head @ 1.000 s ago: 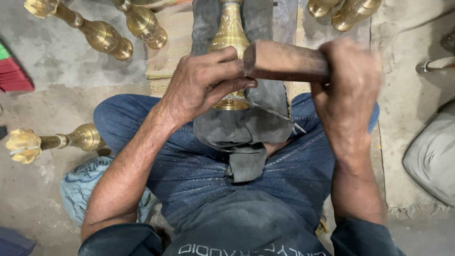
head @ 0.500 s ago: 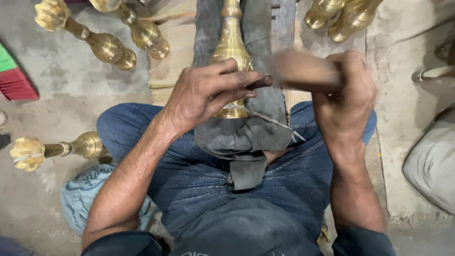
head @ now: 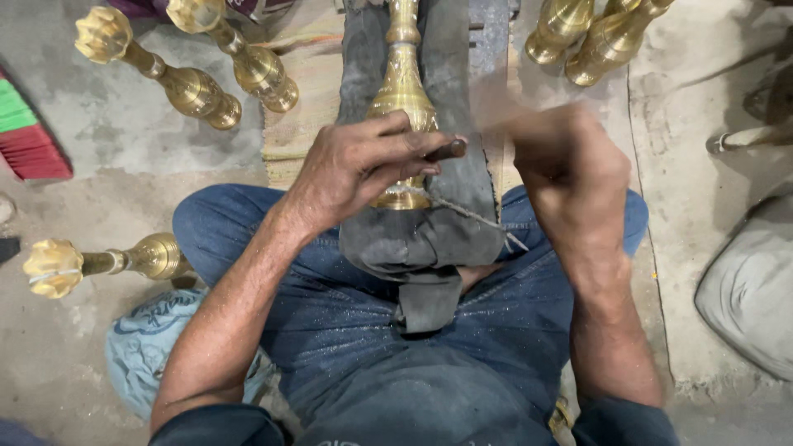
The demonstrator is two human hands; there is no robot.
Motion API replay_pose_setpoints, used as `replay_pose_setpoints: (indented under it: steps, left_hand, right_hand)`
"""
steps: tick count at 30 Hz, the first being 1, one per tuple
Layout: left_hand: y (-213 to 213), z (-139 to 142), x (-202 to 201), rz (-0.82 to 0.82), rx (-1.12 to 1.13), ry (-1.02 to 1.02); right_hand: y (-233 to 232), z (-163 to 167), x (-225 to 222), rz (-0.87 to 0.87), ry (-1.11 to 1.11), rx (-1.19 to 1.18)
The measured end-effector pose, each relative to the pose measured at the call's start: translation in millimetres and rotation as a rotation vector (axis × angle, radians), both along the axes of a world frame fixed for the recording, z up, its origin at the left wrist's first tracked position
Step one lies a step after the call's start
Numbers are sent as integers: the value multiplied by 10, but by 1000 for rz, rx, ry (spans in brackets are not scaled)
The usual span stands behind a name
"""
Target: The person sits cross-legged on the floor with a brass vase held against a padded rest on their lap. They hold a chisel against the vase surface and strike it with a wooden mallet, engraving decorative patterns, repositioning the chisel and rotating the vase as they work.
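Note:
A tall brass vase-shaped piece [head: 402, 87] lies lengthwise on a dark grey cloth [head: 413, 239] over my lap. My left hand [head: 363, 165] rests on its wide lower end and pinches a short dark metal chisel [head: 446, 150] against it. My right hand [head: 570, 169] is blurred with motion just right of the chisel; it grips a wooden mallet [head: 504, 103] that shows only as a faint brown smear. A thin cord [head: 462, 211] runs across the cloth under my left hand.
Two finished brass pieces [head: 190, 83] with flower-shaped tops lie at upper left, another brass piece [head: 99, 263] by my left thigh, and two brass bases [head: 591, 33] at upper right. A woven mat [head: 301, 116] lies under the work. A grey sack [head: 747, 289] sits at right, a blue cloth [head: 149, 347] at lower left.
My right hand has swung the mallet down from above the chisel toward the right and now blurs. My left hand has kept the chisel on the brass piece.

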State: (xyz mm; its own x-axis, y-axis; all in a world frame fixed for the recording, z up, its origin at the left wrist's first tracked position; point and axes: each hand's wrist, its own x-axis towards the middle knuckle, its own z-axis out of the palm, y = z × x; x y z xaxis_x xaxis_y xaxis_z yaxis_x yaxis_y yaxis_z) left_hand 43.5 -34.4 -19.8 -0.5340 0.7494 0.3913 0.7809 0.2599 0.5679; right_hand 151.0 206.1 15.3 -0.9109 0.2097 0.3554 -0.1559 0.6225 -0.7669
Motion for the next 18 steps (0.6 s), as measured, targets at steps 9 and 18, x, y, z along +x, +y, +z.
replay_pose_setpoints:
  steps: [9, 18]
  left_hand:
    - [73, -90, 42, 49, 251, -160]
    - [64, 70, -19, 2, 153, -40]
  right_hand:
    - [161, -484, -133, -28, -41, 466]
    - [192, -534, -98, -126, -32, 594]
